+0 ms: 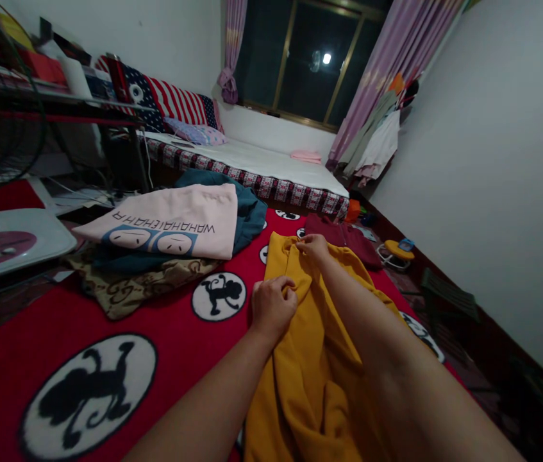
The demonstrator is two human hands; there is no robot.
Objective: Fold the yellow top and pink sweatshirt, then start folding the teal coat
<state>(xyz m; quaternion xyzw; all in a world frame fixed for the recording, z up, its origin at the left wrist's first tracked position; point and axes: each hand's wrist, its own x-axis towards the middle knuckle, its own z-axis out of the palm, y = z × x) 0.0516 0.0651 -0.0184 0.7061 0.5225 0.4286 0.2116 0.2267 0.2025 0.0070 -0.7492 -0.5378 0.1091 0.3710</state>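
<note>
A mustard-yellow garment (319, 359) lies spread and creased on the red blanket (179, 378); its exact kind is not clear. My left hand (274, 307) is closed on its left edge, fingers curled over the cloth. Farther up, my right hand (313, 248) pinches the fabric close to the top edge. Left of my hands is a pile of clothes, with a pale pink printed garment (179, 215) on top, teal cloth (250, 215) under it and a brown patterned piece (127, 289) at the bottom. Just beyond my right hand lies a dark red garment (343, 239).
A bed (261, 157) with a white sheet stands below the window. Cluttered shelving (59, 99) and a white appliance (16, 244) are at left. To the right are a yellow-topped stool (399, 250), a dark folding stool (449, 295) and hanging clothes (379, 144).
</note>
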